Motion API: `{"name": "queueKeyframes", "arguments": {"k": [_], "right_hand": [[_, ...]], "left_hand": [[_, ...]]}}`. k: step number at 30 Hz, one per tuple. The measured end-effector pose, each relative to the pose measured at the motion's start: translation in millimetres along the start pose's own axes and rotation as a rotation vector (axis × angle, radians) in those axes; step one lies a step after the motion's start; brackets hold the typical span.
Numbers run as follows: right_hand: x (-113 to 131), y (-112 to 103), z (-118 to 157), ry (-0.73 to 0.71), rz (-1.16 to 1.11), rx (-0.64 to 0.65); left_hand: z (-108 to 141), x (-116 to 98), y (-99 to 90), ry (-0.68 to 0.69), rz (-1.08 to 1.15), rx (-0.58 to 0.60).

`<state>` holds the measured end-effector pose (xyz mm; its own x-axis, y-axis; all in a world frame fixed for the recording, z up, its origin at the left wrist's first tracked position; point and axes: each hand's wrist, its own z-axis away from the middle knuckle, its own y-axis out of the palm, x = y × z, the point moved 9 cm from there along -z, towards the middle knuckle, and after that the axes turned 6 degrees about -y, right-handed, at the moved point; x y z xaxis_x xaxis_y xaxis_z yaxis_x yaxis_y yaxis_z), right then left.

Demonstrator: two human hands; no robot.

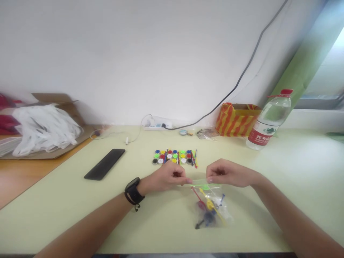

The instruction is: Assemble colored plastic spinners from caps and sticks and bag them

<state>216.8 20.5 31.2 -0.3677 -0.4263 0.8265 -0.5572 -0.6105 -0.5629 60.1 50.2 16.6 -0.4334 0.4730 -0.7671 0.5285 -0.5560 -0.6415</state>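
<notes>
A clear plastic bag (pixel 211 208) with a green strip along its top edge hangs between my two hands over the table. Inside it show red, yellow, blue and black pieces, some long and thin, some round. My left hand (pixel 172 176) pinches the bag's top edge at its left end. At the right end my right hand (pixel 227 173) grips the same edge between thumb and fingers. Just beyond my hands lie rows of small coloured discs (pixel 162 156) with thin coloured sticks (pixel 196 158) among them.
A black flat object (pixel 105 164) lies at the left. Along the wall are a power strip (pixel 157 125), a small round item (pixel 183 132), a striped bag (pixel 236 120) and a water bottle (pixel 270 120). A cardboard box (pixel 53 98) holds white strips (pixel 48 127).
</notes>
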Motion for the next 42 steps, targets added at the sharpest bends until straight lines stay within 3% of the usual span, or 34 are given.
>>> {"name": "queueKeyframes", "arguments": {"k": [2, 4, 7, 9, 11, 13, 16, 20, 22, 27, 30, 33, 37, 39, 42], "right_hand": [[-10.0, -15.3, 13.2, 0.039, 0.047, 0.033], [-27.7, -41.2, 28.6, 0.109, 0.153, -0.037], [-57.2, -92.8, 55.8, 0.243, 0.441, -0.307], [-68.0, -127.7, 77.9, 0.332, 0.670, -0.578], [-70.6, -149.3, 95.7, 0.397, 0.875, -0.799], [-67.4, -157.0, 101.1, 0.396, 1.045, -0.925], [-66.5, -150.2, 85.5, 0.312, 1.191, -0.915], [-101.8, -121.8, 45.9, 0.327, 1.088, -0.541], [-113.6, -111.5, 37.3, 0.335, 1.042, -0.459], [-113.7, -102.1, 32.9, 0.327, 1.020, -0.479], [-94.1, -83.7, 21.6, 0.190, 0.958, -0.555], [-68.2, -48.4, -1.3, -0.040, 0.863, -0.561], [-54.7, -14.8, -25.9, -0.143, 0.777, -0.500], [-54.9, -12.3, -28.2, -0.158, 0.751, -0.500], [-61.5, -16.3, -24.9, -0.168, 0.724, -0.489]], "left_hand": [[0.4, 6.0, -0.4, -0.034, -0.015, -0.020], [1.0, 11.0, 1.6, -0.050, -0.035, -0.045], [1.5, 11.0, 12.1, 0.000, -0.104, -0.043], [1.6, 9.6, 18.2, 0.033, -0.161, -0.049], [1.3, 9.6, 20.9, 0.037, -0.199, -0.063], [0.7, 11.1, 21.9, 0.023, -0.207, -0.060], [-0.2, 13.6, 22.3, 0.001, -0.199, -0.038], [0.0, 13.0, 21.9, -0.001, -0.184, -0.026], [0.7, 10.8, 21.6, 0.008, -0.189, -0.032], [3.2, 4.2, 22.6, 0.056, -0.250, -0.071], [3.5, -0.4, 22.4, 0.100, -0.288, -0.130], [3.6, -2.6, 6.3, 0.103, -0.322, -0.316], [9.6, -0.6, -27.6, 0.085, -0.365, -0.605], [10.1, 2.2, -34.4, 0.094, -0.401, -0.636], [6.8, 6.6, -29.7, 0.120, -0.464, -0.576]]}}
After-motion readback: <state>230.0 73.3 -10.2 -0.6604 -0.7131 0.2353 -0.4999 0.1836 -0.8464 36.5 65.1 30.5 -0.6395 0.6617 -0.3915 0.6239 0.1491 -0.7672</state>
